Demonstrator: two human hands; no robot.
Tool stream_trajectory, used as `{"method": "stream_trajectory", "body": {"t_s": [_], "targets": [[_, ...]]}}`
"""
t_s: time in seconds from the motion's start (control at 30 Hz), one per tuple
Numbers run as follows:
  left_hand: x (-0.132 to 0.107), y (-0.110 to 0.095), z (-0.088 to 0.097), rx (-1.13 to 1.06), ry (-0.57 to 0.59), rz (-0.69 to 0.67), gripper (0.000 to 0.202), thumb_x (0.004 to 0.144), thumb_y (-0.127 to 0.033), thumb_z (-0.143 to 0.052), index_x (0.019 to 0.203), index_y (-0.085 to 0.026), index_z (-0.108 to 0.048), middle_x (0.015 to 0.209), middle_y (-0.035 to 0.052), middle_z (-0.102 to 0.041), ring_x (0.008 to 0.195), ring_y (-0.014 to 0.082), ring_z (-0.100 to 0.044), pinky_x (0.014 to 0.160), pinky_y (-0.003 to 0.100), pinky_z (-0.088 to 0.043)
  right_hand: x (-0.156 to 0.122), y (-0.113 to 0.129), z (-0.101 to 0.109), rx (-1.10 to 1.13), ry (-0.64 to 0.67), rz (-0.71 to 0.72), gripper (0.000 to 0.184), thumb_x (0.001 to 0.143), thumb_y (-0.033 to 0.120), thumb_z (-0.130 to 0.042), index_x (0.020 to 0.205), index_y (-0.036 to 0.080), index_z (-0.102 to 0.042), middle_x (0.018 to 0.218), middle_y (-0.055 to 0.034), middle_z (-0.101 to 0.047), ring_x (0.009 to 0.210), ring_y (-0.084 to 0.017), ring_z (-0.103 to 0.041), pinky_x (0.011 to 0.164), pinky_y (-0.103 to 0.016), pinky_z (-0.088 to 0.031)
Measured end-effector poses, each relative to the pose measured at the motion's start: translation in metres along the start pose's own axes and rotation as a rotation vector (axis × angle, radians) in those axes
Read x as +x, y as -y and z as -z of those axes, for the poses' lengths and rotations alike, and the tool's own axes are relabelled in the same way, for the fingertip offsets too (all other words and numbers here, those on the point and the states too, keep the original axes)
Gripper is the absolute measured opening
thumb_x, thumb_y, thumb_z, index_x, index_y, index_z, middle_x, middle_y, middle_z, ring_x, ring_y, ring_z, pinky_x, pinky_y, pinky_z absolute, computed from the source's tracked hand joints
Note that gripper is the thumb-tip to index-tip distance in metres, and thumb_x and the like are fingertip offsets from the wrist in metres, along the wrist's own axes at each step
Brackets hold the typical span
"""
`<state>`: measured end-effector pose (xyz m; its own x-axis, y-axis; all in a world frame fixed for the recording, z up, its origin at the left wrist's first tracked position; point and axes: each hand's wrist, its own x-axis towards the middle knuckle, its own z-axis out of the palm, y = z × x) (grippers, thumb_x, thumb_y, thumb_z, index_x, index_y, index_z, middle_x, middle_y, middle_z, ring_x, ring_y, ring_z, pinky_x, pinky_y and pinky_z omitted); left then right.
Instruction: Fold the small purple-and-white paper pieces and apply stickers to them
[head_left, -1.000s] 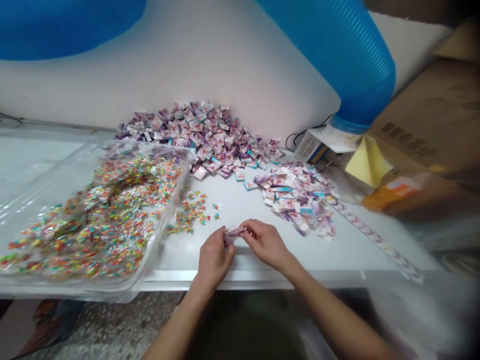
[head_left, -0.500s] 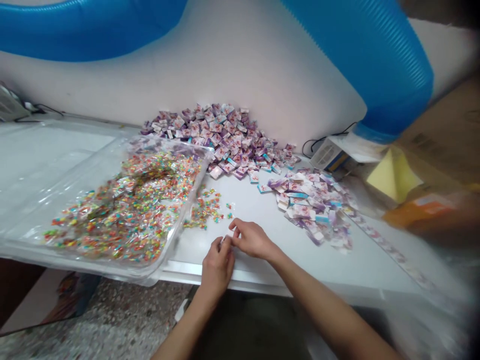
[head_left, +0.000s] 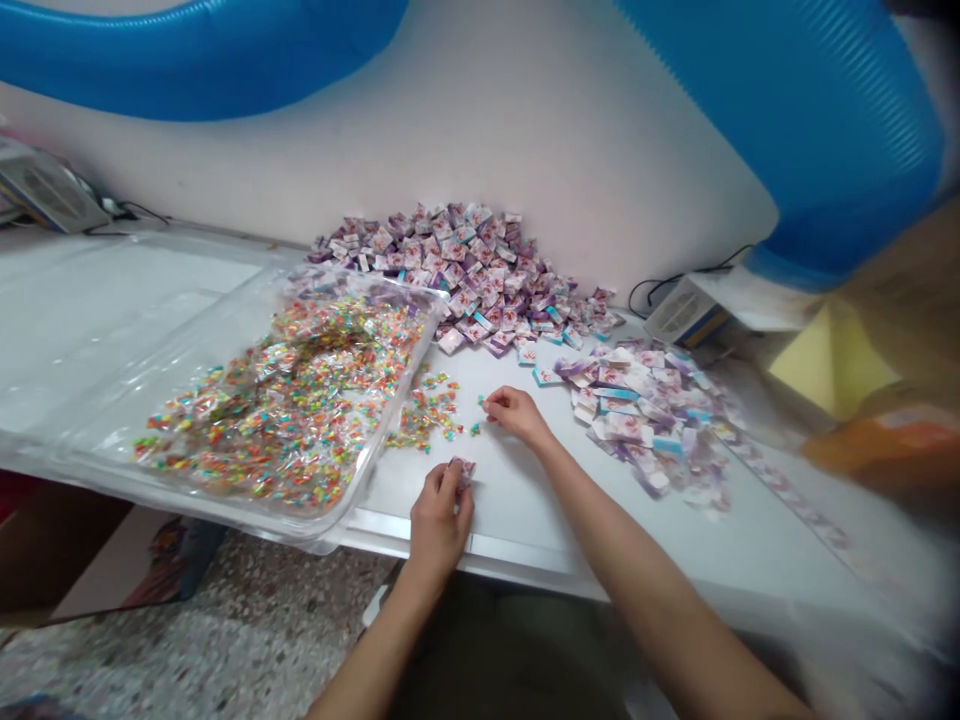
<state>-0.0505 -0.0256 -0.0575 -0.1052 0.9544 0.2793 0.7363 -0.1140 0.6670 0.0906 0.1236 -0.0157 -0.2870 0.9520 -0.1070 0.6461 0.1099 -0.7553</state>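
Note:
My left hand (head_left: pixel 440 515) is closed round a small printed carton (head_left: pixel 463 468), white and purple, just above the table's front part. Farther forward and to the right, my right hand (head_left: pixel 515 414) has its thumb and forefinger pinched at a small clear packet of coloured pieces (head_left: pixel 482 400). Another such packet lies just below those fingertips. Left of my hands, a loose cluster of packets (head_left: pixel 429 412) is spread on the white table (head_left: pixel 525 510), beside a clear plastic tray (head_left: pixel 379 440) full of more of them.
A big heap of printed cartons (head_left: pixel 480 270) rests against the wall. A second pile of cartons (head_left: pixel 630 405), seemingly flatter, lies at the right. Behind it stand a small grey box (head_left: pixel 686 312) and a yellow paper piece (head_left: pixel 832 360). Blue inflated shapes (head_left: pixel 195 60) hang above.
My right hand has moved away from the left, forward and to the right, to a small packet. The left hand still holds the carton, now more visible. The view has shifted slightly.

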Motion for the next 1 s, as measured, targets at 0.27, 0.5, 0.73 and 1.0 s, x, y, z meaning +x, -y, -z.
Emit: {"method": "stream_trajectory", "body": {"t_s": [0.27,0.5,0.73,1.0], "targets": [[0.006,-0.013,-0.016,-0.034,0.030,-0.030,0.039,0.085,-0.021,-0.049,0.124,-0.021,-0.046,0.113,0.0111,-0.060,0.099,0.0218,-0.062,0.085,0.035,-0.051,-0.076,0.020,0.029,-0.262,0.169,0.322,0.012,0.086,0.018,-0.053,0.087,0.017,-0.065,0.081,-0.0010,-0.064,0.074,-0.013,-0.058,0.067,-0.022,-0.041],[0.004,-0.024,-0.026,-0.049,0.015,-0.011,0.041,0.082,-0.021,-0.053,0.121,-0.014,-0.044,0.100,0.0116,-0.066,0.089,0.0227,-0.066,0.077,0.035,-0.054,-0.088,0.028,0.021,-0.469,0.216,0.369,0.015,0.084,0.013,-0.055,0.091,0.017,-0.067,0.085,-0.0057,-0.062,0.079,-0.016,-0.056,0.068,-0.024,-0.038],[0.000,-0.027,-0.031,-0.052,-0.032,0.003,0.037,0.081,-0.023,-0.054,0.116,-0.013,-0.047,0.097,0.0117,-0.065,0.084,0.0227,-0.066,0.075,0.036,-0.054,-0.101,0.016,0.016,-0.510,0.054,0.239,0.016,0.091,0.019,-0.049,0.091,0.018,-0.065,0.089,-0.0054,-0.059,0.088,-0.018,-0.054,0.072,-0.026,-0.038],[-0.007,-0.024,-0.038,-0.081,-0.077,-0.046,0.037,0.083,-0.025,-0.052,0.118,-0.014,-0.048,0.097,0.0113,-0.065,0.086,0.0227,-0.064,0.081,0.040,-0.051,-0.106,0.009,0.000,-0.380,-0.077,0.110,0.010,0.085,0.022,-0.054,0.090,0.020,-0.063,0.090,-0.0037,-0.058,0.086,-0.017,-0.054,0.072,-0.026,-0.039]]}}
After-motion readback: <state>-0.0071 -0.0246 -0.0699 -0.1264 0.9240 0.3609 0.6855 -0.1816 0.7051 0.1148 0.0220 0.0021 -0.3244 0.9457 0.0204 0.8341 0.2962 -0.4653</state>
